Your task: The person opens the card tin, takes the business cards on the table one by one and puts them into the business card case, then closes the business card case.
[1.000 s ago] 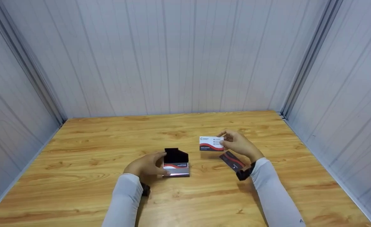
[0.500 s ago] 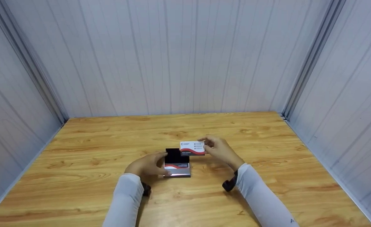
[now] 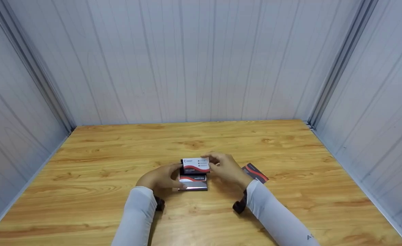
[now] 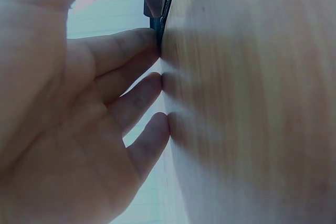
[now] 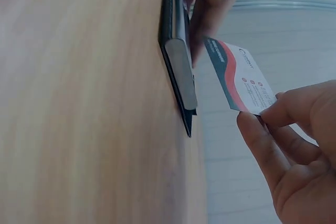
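A business card case [image 3: 198, 186] lies on the table with its black flap folded back and cards with a red wave inside. My left hand [image 3: 159, 178] grips its left side, thumb on the front part and fingers at the flap. In the left wrist view the other fingers of the left hand [image 4: 89, 114] rest spread on the wood. My right hand [image 3: 225, 168] pinches a white business card [image 3: 196, 164] with a red wave by its right end. The right wrist view shows this card [image 5: 241, 74] tilted and apart from the case [image 5: 181, 72].
Another business card [image 3: 255, 172], dark with a red stripe, lies on the wooden table [image 3: 136, 140] behind the right wrist, partly hidden by the arm. White panelled walls [image 3: 201, 61] enclose the back and both sides.
My right hand has carried the white card leftward, from right of the case to over its raised flap. The left hand stays on the case.
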`<state>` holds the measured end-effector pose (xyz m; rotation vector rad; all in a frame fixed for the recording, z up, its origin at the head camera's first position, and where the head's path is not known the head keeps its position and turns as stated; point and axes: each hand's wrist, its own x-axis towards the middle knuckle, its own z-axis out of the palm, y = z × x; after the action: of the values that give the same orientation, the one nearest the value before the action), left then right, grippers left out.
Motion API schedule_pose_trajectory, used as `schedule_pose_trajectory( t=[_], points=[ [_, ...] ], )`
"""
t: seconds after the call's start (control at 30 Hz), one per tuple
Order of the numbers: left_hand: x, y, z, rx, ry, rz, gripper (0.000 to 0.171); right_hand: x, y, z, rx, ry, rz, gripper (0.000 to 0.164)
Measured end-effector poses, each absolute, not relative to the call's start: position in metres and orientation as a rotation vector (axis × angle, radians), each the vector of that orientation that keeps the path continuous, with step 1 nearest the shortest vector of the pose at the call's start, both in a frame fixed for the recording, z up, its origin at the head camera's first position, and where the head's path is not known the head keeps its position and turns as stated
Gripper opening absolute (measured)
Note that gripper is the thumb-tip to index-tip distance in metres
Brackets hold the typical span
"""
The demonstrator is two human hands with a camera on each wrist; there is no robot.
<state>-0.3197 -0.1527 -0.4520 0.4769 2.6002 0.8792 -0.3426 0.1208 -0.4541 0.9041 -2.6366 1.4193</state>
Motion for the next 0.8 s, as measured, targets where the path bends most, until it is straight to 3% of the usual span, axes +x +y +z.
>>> schedule_pose_trajectory(
  t=[0.43,0.8],
  points=[
    [-0.3229,-0.1507,-0.4538,0.488,2.586,0.936,0.082,-0.3393,0.1118,-0.4607,0.955,-2.658,1.469,0.033],
    [-0.3222,-0.1503,-0.4529,0.469,2.613,0.872,0.098,-0.337,0.1151,-0.4606,1.042,-2.795,1.311,0.028]
  ],
)
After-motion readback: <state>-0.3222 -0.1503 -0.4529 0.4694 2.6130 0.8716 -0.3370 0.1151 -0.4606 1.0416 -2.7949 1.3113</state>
